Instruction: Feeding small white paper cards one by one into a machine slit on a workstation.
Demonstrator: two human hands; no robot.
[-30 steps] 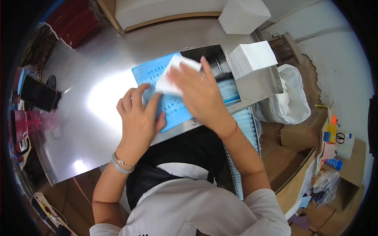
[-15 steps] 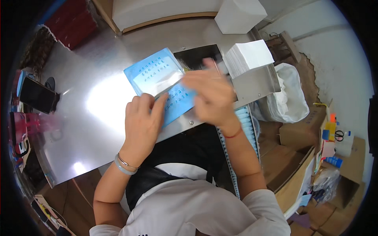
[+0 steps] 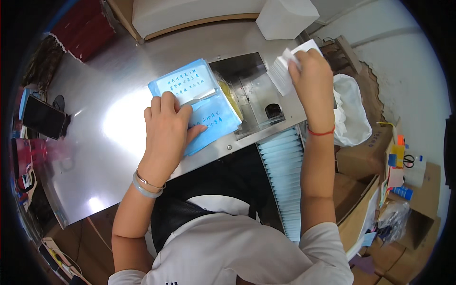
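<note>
On the metal table lies a stack of blue printed wrappers point(image 3: 213, 118), with a white folded paper with blue writing point(image 3: 187, 84) on its upper half. My left hand point(image 3: 166, 118) rests on them, fingers bent over the white paper and thumb stretched apart over the blue part. My right hand point(image 3: 311, 78) is at the stack of white paper sheets point(image 3: 280, 78) at the back right, its fingers pinching a crumpled top sheet point(image 3: 289, 55). Part of that stack is hidden behind the hand.
Right of the wrappers is a table opening with a yellow item point(image 3: 232, 99) inside. Pale blue pleated material point(image 3: 283, 175) hangs below the edge. A white-lined bin point(image 3: 354, 114) stands at the right, a white block point(image 3: 287, 19) at the back, a phone point(image 3: 45, 115) at the left.
My right hand has moved from over the wrappers up and right to the white paper stack and taken hold of a sheet. My left hand has shifted slightly left; the white paper lies flatter.
</note>
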